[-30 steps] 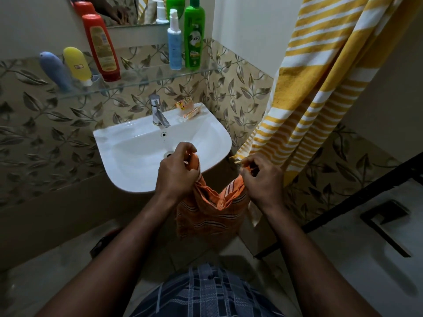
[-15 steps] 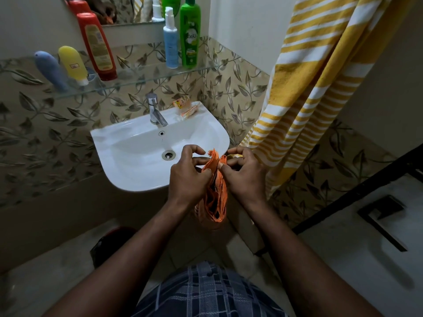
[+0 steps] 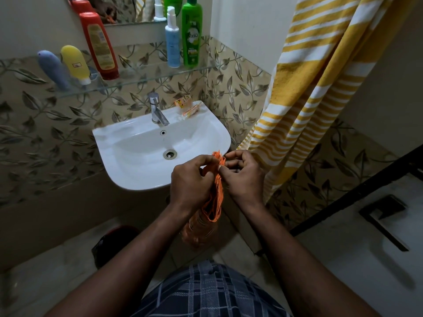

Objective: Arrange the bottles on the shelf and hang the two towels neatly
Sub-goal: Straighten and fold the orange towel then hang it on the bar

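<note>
My left hand (image 3: 191, 181) and my right hand (image 3: 243, 177) pinch the top edge of a small orange striped towel (image 3: 210, 216), folded double and hanging down between them in front of the sink. A large yellow and white striped towel (image 3: 315, 88) hangs at the right. On the glass shelf (image 3: 142, 76) stand a blue tube (image 3: 53, 70), a yellow tube (image 3: 75, 64), a red bottle (image 3: 98, 44), a light blue pump bottle (image 3: 172, 40) and a green bottle (image 3: 191, 33).
The white sink (image 3: 128, 165) with its tap (image 3: 158, 110) sits below the shelf, small orange sachets (image 3: 186, 106) on its rim. A mirror (image 3: 128, 8) is above. A dark door with a handle (image 3: 384, 220) stands at the right. Floor tiles lie below.
My hands came together, folding the orange towel in half so its two corners meet; it now hangs narrow. The view shifted slightly downward.
</note>
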Demonstrator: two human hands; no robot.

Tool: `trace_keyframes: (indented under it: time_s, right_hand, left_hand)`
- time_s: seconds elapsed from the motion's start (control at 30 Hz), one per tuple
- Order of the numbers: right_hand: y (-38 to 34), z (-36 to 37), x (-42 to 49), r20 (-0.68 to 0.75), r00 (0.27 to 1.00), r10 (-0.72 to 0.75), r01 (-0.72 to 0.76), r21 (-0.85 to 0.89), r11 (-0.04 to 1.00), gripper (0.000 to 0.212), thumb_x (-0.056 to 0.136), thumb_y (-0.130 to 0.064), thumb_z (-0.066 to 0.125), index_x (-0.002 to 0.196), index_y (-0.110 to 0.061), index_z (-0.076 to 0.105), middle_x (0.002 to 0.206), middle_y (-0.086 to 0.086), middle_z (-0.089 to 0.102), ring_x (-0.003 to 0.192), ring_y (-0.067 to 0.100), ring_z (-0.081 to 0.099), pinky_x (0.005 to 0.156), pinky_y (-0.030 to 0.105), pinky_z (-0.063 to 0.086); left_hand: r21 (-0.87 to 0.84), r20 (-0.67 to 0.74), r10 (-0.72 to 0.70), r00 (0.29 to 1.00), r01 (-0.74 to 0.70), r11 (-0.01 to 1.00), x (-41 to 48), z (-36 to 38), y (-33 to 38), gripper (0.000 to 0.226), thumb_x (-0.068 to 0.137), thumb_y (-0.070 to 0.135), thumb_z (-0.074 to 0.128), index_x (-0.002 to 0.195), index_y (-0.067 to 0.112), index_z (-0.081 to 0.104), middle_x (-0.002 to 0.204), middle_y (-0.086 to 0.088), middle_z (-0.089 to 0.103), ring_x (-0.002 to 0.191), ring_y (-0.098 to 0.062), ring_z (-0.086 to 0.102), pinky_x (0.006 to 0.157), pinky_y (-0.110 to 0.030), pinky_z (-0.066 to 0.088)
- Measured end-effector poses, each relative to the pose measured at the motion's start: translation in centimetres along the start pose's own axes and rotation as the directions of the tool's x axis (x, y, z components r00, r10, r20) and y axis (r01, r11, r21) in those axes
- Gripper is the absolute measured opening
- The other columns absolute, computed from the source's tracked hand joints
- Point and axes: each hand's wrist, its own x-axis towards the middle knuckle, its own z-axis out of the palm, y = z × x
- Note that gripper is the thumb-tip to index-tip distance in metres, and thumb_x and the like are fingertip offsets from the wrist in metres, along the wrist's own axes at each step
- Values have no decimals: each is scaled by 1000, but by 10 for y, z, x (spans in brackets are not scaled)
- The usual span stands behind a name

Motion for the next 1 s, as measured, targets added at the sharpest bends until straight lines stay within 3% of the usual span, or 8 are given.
trace_keyframes:
  time_s: [0.2,0.33,0.53,0.77,0.9,1.0]
  right_hand:
    - [-2,2,-2,-42,999,-31,30,-26,999,30,83,-8,83,92,-26,61,76,-3,72,66,5,71,62,26,60]
    - [-2,4,-2,-40,999,-19,18,-19,1000,32,83,-11,84,88,-30,59,75,-4,73,67,2,70,63,25,58]
    - [-2,6,-3,-45,999,-8,9,19,1000,32,82,-9,83,88,-29,59,76,-3,74,72,4,71,67,25,58]
    - [3,7,-2,-29,999,41,-39,72,997,27,77,-20,82,88,-32,60,76,-1,76,74,15,75,73,49,64]
    - [4,3,0,-72,993,94,-84,133,988,29,80,-14,85,88,-28,61,75,-1,73,72,15,72,73,43,64]
    - [3,-5,1,-139,984,115,-92,164,982,27,82,-3,81,89,-22,63,73,-2,69,67,12,67,70,39,60]
  left_hand:
    - [116,-9,114,993,-112,987,-3,0,1,34,86,10,75,116,26,80,104,5,81,87,-9,74,81,-22,57]
    - [127,-8,151,989,-149,981,-3,-2,0,35,85,9,76,115,26,80,105,7,81,88,-9,74,82,-24,58]
    - [18,28,79,996,-80,997,-1,-2,1,50,82,3,68,121,33,77,114,12,78,98,-7,72,88,-26,58]
    - [-83,85,39,996,-32,996,5,-4,-1,50,80,10,58,120,32,79,119,12,77,111,-5,70,98,-35,58]
    - [-80,33,26,999,-23,997,14,-12,-2,49,86,-3,57,121,22,79,122,5,76,111,-3,67,98,-22,57]
    - [-118,-22,-16,1000,13,993,23,-23,-5,39,93,-1,60,119,20,78,117,6,77,104,1,70,90,-15,57]
